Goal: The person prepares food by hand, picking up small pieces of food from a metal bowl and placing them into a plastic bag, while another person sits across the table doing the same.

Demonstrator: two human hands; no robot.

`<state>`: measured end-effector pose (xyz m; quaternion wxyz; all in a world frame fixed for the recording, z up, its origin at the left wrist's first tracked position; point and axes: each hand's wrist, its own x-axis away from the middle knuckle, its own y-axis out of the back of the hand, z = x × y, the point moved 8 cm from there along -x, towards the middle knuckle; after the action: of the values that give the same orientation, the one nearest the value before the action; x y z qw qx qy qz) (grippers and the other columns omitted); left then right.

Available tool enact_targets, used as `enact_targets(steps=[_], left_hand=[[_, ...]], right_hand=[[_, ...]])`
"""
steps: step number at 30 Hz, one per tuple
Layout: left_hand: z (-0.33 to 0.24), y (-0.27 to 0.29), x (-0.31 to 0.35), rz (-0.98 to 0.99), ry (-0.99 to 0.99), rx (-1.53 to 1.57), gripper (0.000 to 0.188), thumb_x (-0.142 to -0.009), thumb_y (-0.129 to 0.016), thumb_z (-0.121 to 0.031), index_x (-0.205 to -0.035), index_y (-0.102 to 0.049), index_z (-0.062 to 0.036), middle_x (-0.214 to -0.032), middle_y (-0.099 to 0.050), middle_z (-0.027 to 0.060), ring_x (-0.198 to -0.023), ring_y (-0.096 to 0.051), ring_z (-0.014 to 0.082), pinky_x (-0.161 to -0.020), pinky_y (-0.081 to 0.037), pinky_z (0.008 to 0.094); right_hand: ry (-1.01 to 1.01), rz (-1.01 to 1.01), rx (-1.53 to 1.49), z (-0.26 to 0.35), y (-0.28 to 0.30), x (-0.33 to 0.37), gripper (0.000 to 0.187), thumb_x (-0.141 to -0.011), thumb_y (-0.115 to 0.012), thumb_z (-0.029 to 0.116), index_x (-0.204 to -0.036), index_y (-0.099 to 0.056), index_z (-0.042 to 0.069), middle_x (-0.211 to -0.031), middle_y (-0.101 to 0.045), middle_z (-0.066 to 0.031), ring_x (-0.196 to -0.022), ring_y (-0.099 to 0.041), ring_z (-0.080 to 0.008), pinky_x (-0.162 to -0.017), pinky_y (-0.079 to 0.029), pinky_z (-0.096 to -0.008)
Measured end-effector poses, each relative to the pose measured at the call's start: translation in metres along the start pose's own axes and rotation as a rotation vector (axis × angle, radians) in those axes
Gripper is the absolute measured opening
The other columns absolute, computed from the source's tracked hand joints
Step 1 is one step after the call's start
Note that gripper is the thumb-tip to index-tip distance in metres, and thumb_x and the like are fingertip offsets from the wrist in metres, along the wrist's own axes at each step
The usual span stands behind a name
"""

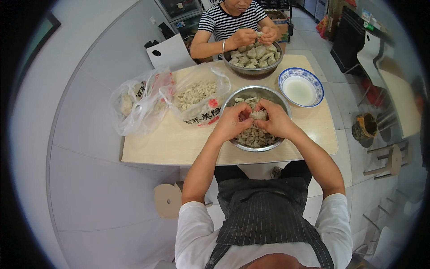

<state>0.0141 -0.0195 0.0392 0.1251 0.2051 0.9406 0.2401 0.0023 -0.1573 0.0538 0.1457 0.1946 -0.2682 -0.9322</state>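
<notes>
Between my left hand (pixel 234 121) and my right hand (pixel 277 120) is a pale, lumpy piece of food (pixel 259 115), pinched by the fingertips of both. Its kind is too small to tell. Both hands are closed and held over a steel bowl (pixel 287 107), which contains many small greyish-beige torn bits (pixel 255 136). Some of these bits lie hidden beneath my fingers and wrists. Just left of the bowl, an open clear plastic bag (pixel 222 80) contains small pale pieces (pixel 195 95).
Across the table (pixel 179 145), a person in a striped shirt (pixel 233 21) handles a piece over a second steel bowl (pixel 253 71) of larger chunks. A blue-and-white bowl (pixel 301 87) of cloudy liquid stands right. Another plastic bag (pixel 134 107) lies left. Stools (pixel 389 160) stand on the floor.
</notes>
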Motion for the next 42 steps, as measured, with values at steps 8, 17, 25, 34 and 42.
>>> enact_targets(steps=[8, 17, 25, 34, 42], left_hand=[[0.014, -0.004, -0.012, -0.155, 0.0, 0.284, 0.01, -0.084, -0.064, 0.0, -0.084, -0.054, -0.0035, -0.07, -0.058, -0.0005, -0.062, -0.054, 0.0048, -0.051, -0.04, 0.0205], [0.017, 0.029, -0.012, -0.255, 0.021, 0.305, 0.019, -0.082, -0.063, 0.005, -0.098, -0.058, -0.0028, -0.076, -0.061, 0.0012, -0.067, -0.058, 0.0077, -0.057, -0.048, 0.0229], [-0.002, -0.009, -0.016, -0.08, -0.002, 0.234, 0.015, -0.079, -0.069, 0.003, -0.089, -0.06, -0.0021, -0.077, -0.06, -0.001, -0.07, -0.059, 0.0064, -0.062, -0.049, 0.0223], [0.001, 0.003, -0.014, -0.288, -0.051, 0.039, 0.01, -0.074, -0.067, 0.001, -0.076, -0.057, 0.0, -0.067, -0.058, -0.0009, -0.06, -0.052, 0.0047, -0.056, -0.044, 0.0226], [0.003, 0.01, -0.014, -0.013, 0.015, 0.238, 0.015, -0.085, -0.071, -0.003, -0.096, -0.061, -0.0033, -0.093, -0.06, 0.0001, -0.081, -0.057, 0.0067, -0.07, -0.048, 0.0229]], right_hand=[[-0.106, -0.038, -0.288, -0.019, 0.003, 0.0, 0.031, -0.08, -0.077, 0.01, -0.102, -0.056, 0.003, -0.093, -0.063, -0.0068, -0.075, -0.061, -0.0165, -0.068, -0.05, -0.0312], [-0.273, -0.151, -1.041, -0.035, -0.001, 0.016, 0.023, -0.09, -0.068, 0.007, -0.108, -0.054, 0.006, -0.104, -0.056, -0.0021, -0.094, -0.057, -0.0101, -0.083, -0.051, -0.0271], [-0.256, -0.103, -0.914, -0.038, -0.016, 0.01, 0.018, -0.094, -0.065, 0.012, -0.107, -0.056, 0.003, -0.095, -0.059, -0.004, -0.08, -0.06, -0.011, -0.068, -0.05, -0.0253], [-0.321, -0.06, -0.859, -0.046, -0.019, 0.011, 0.021, -0.096, -0.062, 0.014, -0.112, -0.057, 0.002, -0.098, -0.06, -0.0039, -0.074, -0.059, -0.01, -0.063, -0.048, -0.0237], [-0.369, -0.041, -0.772, -0.045, -0.005, 0.018, 0.026, -0.097, -0.061, 0.017, -0.117, -0.055, 0.003, -0.096, -0.06, -0.0043, -0.074, -0.06, -0.0103, -0.063, -0.049, -0.0243]])
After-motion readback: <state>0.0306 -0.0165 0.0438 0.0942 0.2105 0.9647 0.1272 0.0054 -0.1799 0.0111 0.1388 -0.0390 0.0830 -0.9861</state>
